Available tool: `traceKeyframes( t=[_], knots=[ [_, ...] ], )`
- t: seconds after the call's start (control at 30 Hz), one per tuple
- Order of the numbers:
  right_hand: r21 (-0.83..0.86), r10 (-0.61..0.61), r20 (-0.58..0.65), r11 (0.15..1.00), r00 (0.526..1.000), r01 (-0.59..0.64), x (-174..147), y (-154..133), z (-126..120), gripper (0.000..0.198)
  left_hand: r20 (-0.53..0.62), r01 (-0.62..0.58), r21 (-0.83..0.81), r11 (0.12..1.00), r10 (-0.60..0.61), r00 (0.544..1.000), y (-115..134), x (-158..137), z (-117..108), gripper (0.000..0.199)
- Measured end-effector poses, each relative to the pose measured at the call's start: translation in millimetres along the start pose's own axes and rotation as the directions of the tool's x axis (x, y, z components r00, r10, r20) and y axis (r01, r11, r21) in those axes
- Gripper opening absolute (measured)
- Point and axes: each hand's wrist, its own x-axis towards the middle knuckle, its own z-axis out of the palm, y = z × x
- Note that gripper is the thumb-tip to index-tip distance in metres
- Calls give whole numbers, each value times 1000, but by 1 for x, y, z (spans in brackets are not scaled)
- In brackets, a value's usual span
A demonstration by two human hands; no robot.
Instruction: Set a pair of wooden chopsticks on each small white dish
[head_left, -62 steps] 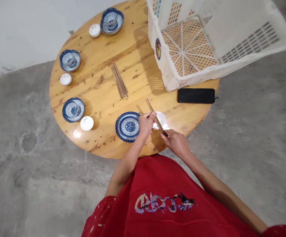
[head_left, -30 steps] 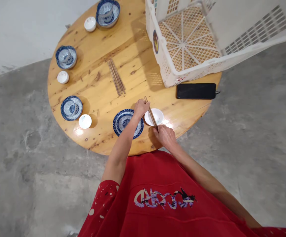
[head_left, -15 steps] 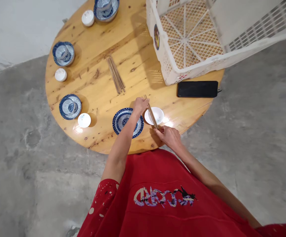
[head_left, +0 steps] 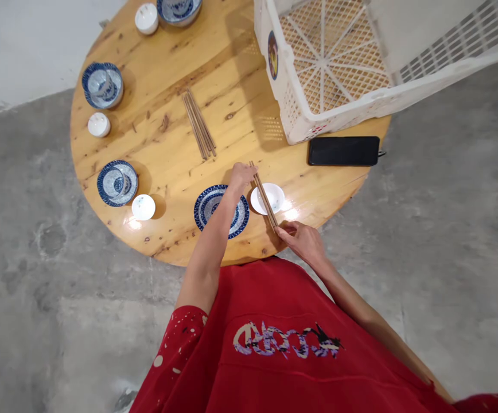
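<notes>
A pair of chopsticks (head_left: 265, 199) slants over a white bowl (head_left: 276, 195) near the table's (head_left: 174, 180) front edge, left hand (head_left: 241, 173) pinching the far ends, right hand (head_left: 304, 241) the near. Wood stretches leftward beyond the plate (head_left: 201, 211); the crate (head_left: 291, 109) and phone (head_left: 343, 151) bound the right. The apron's lettering (head_left: 287, 340) and crate's sticker (head_left: 272, 55) are unreadable.

Slender brown wooden chopsticks (head_left: 265, 195); round white bowl (head_left: 277, 195); round blue-and-white plate (head_left: 206, 209), ringed with bands; rounded yellow wooden table (head_left: 163, 166), dark-knotted; red cloth apron (head_left: 283, 381) lettered in purple, cream and black
</notes>
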Motion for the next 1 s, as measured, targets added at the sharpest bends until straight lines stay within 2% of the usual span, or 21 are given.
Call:
traceKeyframes(
  t=[0.3,0.5,0.67,0.87,1.0],
  knots=[
    [25,-15,-6,1000,1000,15,-1,-3,-5,35,4,-31,-29,999,31,1000,0,-1,1,41],
    [-145,-58,49,987,997,65,-4,-15,-2,35,-13,-47,2,999,47,999,-2,-1,1,49],
    [-358,-69,87,929,994,96,-7,-30,1,38,-27,-66,-2,998,66,997,-6,2,4,46],
    [-384,-94,101,915,990,126,-7,-35,5,35,27,-80,-66,995,82,996,-8,5,7,42],
    [-373,-126,74,917,989,144,-4,-31,8,34,15,-79,-52,996,80,997,-9,5,5,39]
  ],
)
